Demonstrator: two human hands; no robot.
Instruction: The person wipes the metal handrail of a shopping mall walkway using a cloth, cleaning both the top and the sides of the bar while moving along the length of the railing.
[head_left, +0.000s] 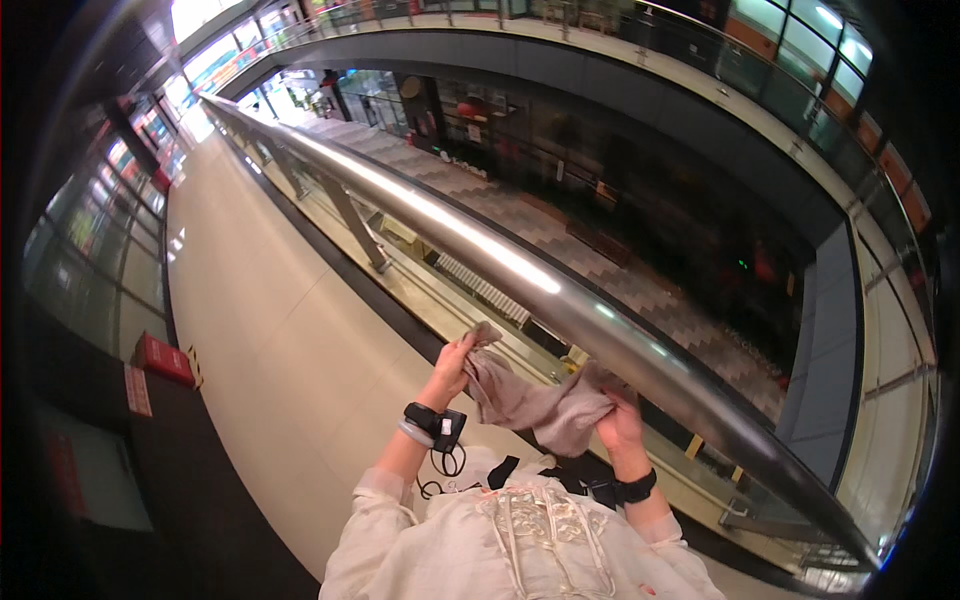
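A greyish-pink cloth (550,408) hangs stretched between my two hands, sagging in the middle. My left hand (456,362) is closed on its left end, and a corner pokes up above the fingers. At the other end my right hand (621,420) grips the cloth, with its fingers partly covered by the fabric. Just beyond the cloth runs a thick shiny metal handrail (590,322), slanting from far left to near right. Whether the cloth touches the rail near my right hand I cannot tell.
Glass panels and metal posts (352,222) stand under the handrail, with a lower floor (560,232) visible beyond. A pale tiled walkway (270,300) stretches along the left. A red box (164,360) sits by the left wall. Black straps and a cable (450,462) are on my left wrist.
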